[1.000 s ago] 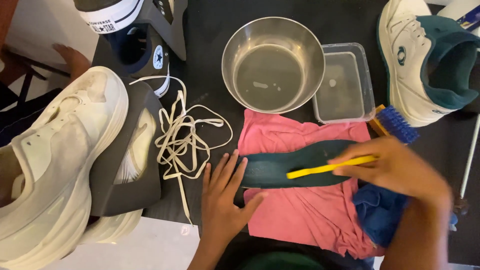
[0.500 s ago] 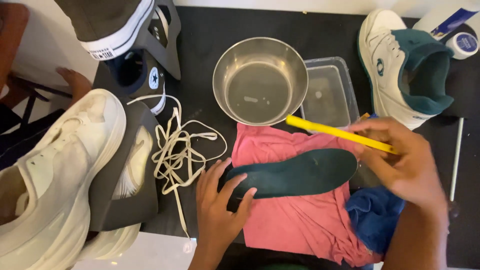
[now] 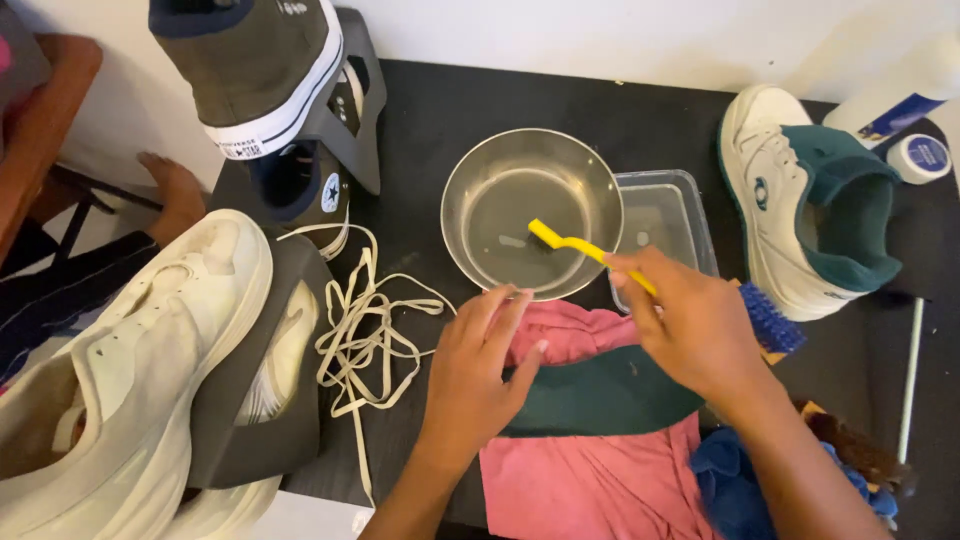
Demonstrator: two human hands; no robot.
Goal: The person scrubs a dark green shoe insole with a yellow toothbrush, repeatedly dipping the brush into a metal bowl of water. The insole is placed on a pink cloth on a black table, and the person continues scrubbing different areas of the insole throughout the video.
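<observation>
- A black table (image 3: pixel 440 110) stands against a white wall (image 3: pixel 640 30), seen from above and crowded with shoes and cleaning things.
- Nearest the camera, a pink cloth (image 3: pixel 590 480) lies spread on the table, with a blue cloth (image 3: pixel 725 480) bunched just beside it on the right.
- A dark green insole (image 3: pixel 600 395) lies on the pink cloth, its long axis running left to right across the table; both ends are hidden under the hands, so which way the toe points cannot be told.
- The left hand (image 3: pixel 475 375) rests flat on the insole's left end, fingers stretched out and loose, gripping nothing.
- The right hand (image 3: pixel 695 325) has its fingers clenched around the handle of a yellow brush (image 3: pixel 575 243).
- The brush slants up and to the left, its head down inside a metal bowl (image 3: pixel 532 212) just beyond the cloth.
- A clear plastic tub (image 3: pixel 665 225) touches the bowl's right side.
- A blue-bristled brush (image 3: pixel 770 320) shows just right of the right hand.
- Loose cream laces (image 3: pixel 365 330) lie tangled left of the left hand.
- A large cream shoe (image 3: pixel 130 370) fills the near left.
- A white and green shoe (image 3: pixel 800 215) sits far right, toe pointing away.
- 1 dark high-top shoe (image 3: pixel 260 70) stands at the far left.
</observation>
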